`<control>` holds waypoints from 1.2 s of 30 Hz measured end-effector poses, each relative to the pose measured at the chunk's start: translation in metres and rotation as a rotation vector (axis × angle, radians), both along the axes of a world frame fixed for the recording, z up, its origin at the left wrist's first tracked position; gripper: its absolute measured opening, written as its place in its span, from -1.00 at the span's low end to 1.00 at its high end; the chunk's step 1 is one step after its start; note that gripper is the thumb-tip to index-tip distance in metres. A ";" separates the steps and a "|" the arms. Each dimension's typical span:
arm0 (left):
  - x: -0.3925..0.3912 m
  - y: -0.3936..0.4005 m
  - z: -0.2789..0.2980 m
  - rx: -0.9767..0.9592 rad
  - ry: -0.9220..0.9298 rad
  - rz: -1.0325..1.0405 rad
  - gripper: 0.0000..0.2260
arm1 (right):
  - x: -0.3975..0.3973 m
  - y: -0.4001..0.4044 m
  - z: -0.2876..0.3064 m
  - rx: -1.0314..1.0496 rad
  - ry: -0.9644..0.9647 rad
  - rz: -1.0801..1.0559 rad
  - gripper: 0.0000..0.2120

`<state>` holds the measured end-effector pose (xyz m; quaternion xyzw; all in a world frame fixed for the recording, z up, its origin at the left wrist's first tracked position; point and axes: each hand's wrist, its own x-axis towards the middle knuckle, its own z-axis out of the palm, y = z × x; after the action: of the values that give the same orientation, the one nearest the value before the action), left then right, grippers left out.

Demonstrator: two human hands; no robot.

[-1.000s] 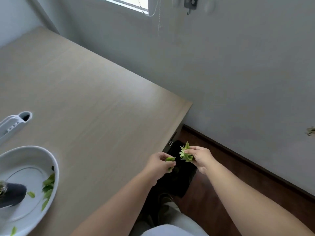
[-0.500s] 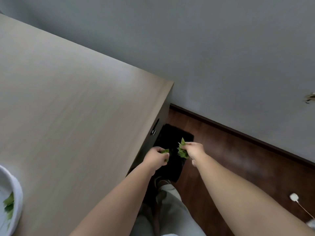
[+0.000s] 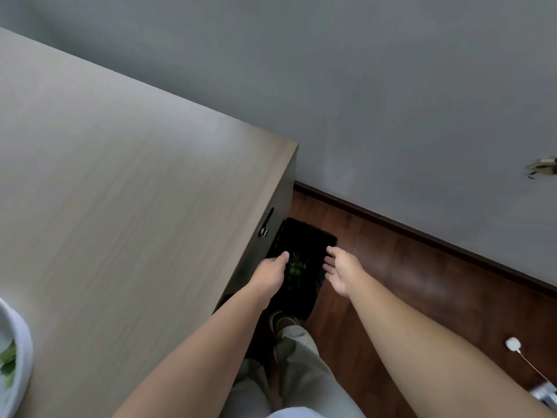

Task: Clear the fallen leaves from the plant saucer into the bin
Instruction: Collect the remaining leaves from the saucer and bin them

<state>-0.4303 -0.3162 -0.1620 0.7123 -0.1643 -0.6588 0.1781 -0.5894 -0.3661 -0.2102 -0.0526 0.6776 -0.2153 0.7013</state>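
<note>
Nearest the camera, at the lower left edge, the white plant saucer [image 3: 21, 351] sits on the wooden table [image 3: 126, 182] with a few green leaves [image 3: 7, 362] left inside it, so the clearing is, by my judgement, only partly done. Further out, past the table's corner, both forearms reach down over the black bin [image 3: 304, 236] on the floor. A second ago each hand pinched a small bunch of leaves above that bin; now neither holds anything. The left hand [image 3: 269, 274] hangs with its fingers straight and relaxed, pointing down at the bin's mouth, and the right hand [image 3: 342, 271] is spread, palm turned inward, fingers loose. Between them, low inside the bin, lies a green clump of dropped leaves [image 3: 295, 267], dim against the dark interior. This load has therefore gone where the task wants it. Beyond the bin run the dark floorboards [image 3: 422, 276] and the grey wall [image 3: 361, 101]. The likely next need is a return to the saucer for the remaining leaves.
</note>
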 end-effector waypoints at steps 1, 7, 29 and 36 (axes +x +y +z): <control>0.002 0.003 0.002 -0.017 0.000 -0.022 -0.64 | -0.004 0.000 0.002 -0.010 0.001 -0.001 -0.51; 0.021 0.020 0.048 -0.142 0.042 0.010 -0.71 | 0.002 0.001 0.036 -0.081 -0.009 0.135 -0.61; 0.216 0.242 0.107 -0.284 -0.615 0.893 -0.94 | 0.261 0.092 0.158 -0.720 -0.070 1.323 -0.76; 0.241 0.324 0.082 -0.119 -0.969 0.712 -0.84 | 0.335 0.135 0.169 -0.888 0.018 1.747 -0.77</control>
<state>-0.1895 0.0073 -0.0801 0.9313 -0.0146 -0.1489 0.3322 -0.2547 -0.2307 -0.0412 -0.7965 0.2627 0.1446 0.5250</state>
